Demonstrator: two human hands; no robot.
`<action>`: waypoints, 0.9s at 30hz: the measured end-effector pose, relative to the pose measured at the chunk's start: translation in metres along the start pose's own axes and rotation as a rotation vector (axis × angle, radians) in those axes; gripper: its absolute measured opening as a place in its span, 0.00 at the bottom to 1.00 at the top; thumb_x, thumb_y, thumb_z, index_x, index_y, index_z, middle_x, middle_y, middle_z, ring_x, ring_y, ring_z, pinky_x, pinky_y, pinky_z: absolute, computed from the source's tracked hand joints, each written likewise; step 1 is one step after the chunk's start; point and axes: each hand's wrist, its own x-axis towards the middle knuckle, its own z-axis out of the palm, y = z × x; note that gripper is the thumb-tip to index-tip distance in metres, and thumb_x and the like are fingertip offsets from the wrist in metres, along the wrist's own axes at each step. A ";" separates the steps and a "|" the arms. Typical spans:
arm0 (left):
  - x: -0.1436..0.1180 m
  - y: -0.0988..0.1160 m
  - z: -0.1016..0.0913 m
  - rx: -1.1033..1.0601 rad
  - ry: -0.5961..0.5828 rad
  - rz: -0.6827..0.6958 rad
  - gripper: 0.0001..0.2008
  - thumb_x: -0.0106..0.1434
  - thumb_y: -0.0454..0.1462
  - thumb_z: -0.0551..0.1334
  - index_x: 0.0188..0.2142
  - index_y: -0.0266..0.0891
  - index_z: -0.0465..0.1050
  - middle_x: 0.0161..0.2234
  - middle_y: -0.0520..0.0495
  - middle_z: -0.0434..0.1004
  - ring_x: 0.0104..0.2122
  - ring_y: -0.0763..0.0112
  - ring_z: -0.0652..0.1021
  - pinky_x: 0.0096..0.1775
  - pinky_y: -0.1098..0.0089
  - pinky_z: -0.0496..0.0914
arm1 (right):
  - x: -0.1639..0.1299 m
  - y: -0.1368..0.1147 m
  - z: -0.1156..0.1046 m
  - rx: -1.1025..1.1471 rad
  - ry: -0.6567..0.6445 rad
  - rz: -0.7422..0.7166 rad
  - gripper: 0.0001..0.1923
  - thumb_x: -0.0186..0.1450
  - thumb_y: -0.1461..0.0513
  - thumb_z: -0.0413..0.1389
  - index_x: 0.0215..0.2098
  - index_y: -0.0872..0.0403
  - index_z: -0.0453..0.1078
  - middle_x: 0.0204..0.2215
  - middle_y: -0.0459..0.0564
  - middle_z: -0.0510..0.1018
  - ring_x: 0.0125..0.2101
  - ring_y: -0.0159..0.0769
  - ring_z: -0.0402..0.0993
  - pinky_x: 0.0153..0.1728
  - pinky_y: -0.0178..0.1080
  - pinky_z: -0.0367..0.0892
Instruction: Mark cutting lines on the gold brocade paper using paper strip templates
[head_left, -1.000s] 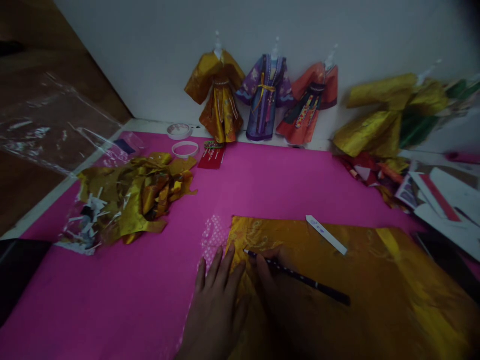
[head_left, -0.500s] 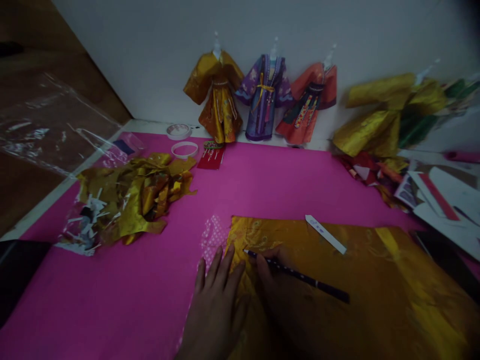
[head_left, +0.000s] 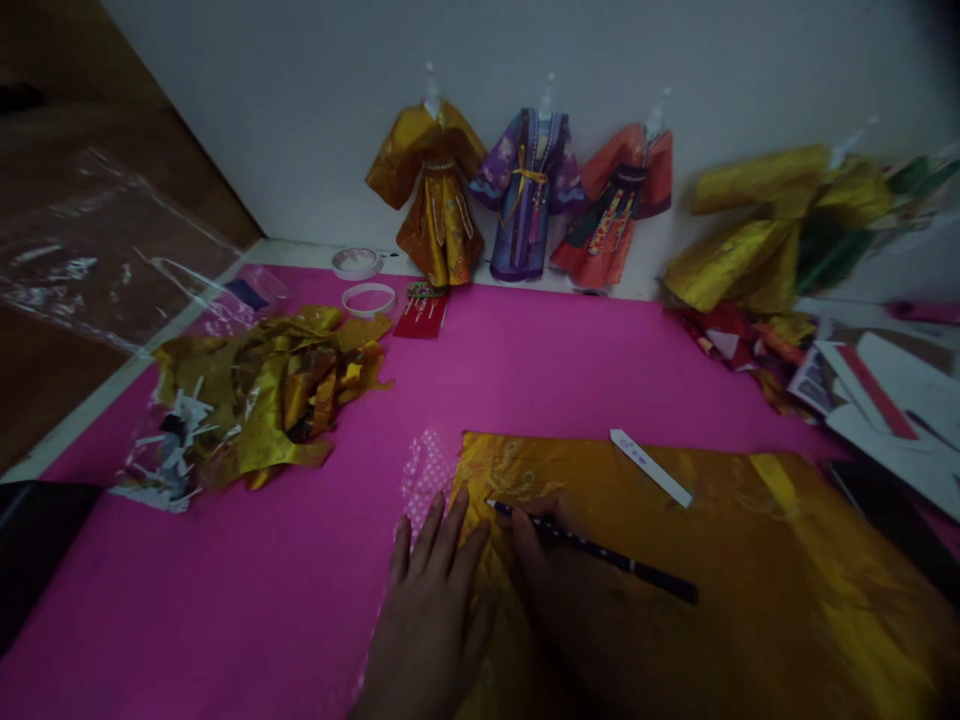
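Holding at nearly the same spot as a second ago, the dark dotted pencil [head_left: 600, 553] is gripped by the fingers of the right hand [head_left: 555, 580], and hardly any change is shown. Its tip is kept near the left edge of the golden cloth [head_left: 675, 570]; whether the surface is touched cannot be told. From this it is judged that the work is being done slowly or has been paused, with no visible progress made. The left hand [head_left: 427, 610] is laid flat, fingers slightly spread, across that edge; nothing is clasped in its grip. A white paper strip [head_left: 651, 468] is left lying on the cloth, beyond the pencil.

The cloth is spread over the near right part of the pink-topped table [head_left: 255, 590]. Farther left, gold scraps [head_left: 277, 390] are heaped, and near them a white ring [head_left: 368, 299] and a red card [head_left: 421, 318] are set. Against the pale wall [head_left: 600, 50], a gold-robed figure [head_left: 445, 190], a purple-robed figure [head_left: 531, 200] and a red-robed figure [head_left: 622, 205] are propped in a row. The whole room is dimly lit
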 end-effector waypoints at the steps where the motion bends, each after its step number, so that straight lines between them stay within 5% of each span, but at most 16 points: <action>1: 0.000 0.000 0.000 -0.001 0.001 -0.004 0.25 0.63 0.37 0.59 0.60 0.44 0.66 0.65 0.39 0.66 0.65 0.46 0.64 0.58 0.37 0.64 | 0.000 0.001 0.000 0.000 -0.009 0.000 0.10 0.66 0.54 0.54 0.27 0.47 0.65 0.24 0.44 0.75 0.26 0.39 0.73 0.33 0.41 0.69; 10: 0.002 -0.001 -0.001 0.017 0.013 -0.003 0.22 0.65 0.39 0.58 0.59 0.43 0.67 0.64 0.39 0.67 0.64 0.47 0.66 0.56 0.37 0.66 | 0.001 0.012 0.000 0.158 -0.023 0.101 0.08 0.66 0.55 0.52 0.30 0.47 0.63 0.25 0.44 0.76 0.27 0.39 0.76 0.28 0.39 0.69; 17: 0.006 0.000 -0.006 0.049 0.059 0.032 0.20 0.67 0.39 0.56 0.58 0.41 0.68 0.63 0.36 0.69 0.62 0.45 0.69 0.53 0.36 0.70 | 0.011 0.017 0.000 0.711 0.278 0.017 0.11 0.63 0.58 0.56 0.29 0.48 0.55 0.21 0.40 0.71 0.20 0.33 0.68 0.21 0.34 0.61; 23: 0.007 -0.002 -0.003 0.087 0.076 0.060 0.19 0.68 0.39 0.55 0.57 0.38 0.69 0.62 0.35 0.70 0.60 0.43 0.70 0.52 0.35 0.70 | 0.013 -0.008 -0.038 0.937 0.347 0.007 0.10 0.65 0.61 0.55 0.28 0.49 0.57 0.21 0.40 0.72 0.17 0.29 0.63 0.18 0.33 0.56; 27: 0.006 -0.005 0.001 0.094 0.097 0.074 0.20 0.68 0.39 0.55 0.57 0.36 0.69 0.61 0.33 0.71 0.60 0.43 0.71 0.52 0.35 0.69 | 0.012 0.003 -0.077 0.937 0.410 -0.018 0.09 0.63 0.61 0.58 0.28 0.51 0.60 0.24 0.42 0.74 0.20 0.29 0.68 0.21 0.33 0.60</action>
